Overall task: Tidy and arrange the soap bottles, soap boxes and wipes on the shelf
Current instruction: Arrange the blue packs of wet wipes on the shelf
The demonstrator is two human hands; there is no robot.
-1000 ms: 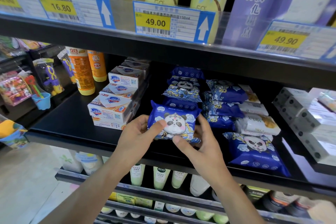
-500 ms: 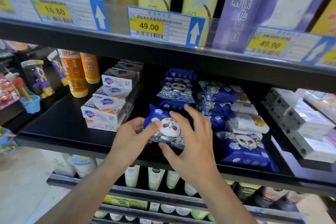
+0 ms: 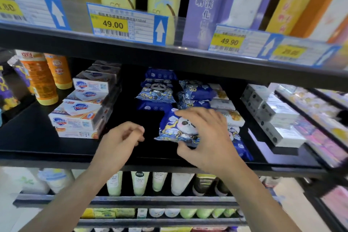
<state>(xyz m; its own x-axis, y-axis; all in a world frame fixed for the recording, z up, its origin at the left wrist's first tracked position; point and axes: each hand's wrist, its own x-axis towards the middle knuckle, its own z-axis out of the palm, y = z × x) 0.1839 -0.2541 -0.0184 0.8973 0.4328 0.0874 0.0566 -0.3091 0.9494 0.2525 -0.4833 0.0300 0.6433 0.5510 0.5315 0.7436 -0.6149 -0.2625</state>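
Blue panda-print wipes pack (image 3: 174, 128); white-orange soap boxes (image 3: 79, 117); black shelf (image 3: 37, 137).

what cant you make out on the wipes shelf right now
- Head view: the far price tag is too blurred to read.
- The right hand covers the right half of the panda wipes pack that it grips.
- The wipes pack behind it is mostly hidden by that hand.
- The left price tag is cut off by the frame edge.
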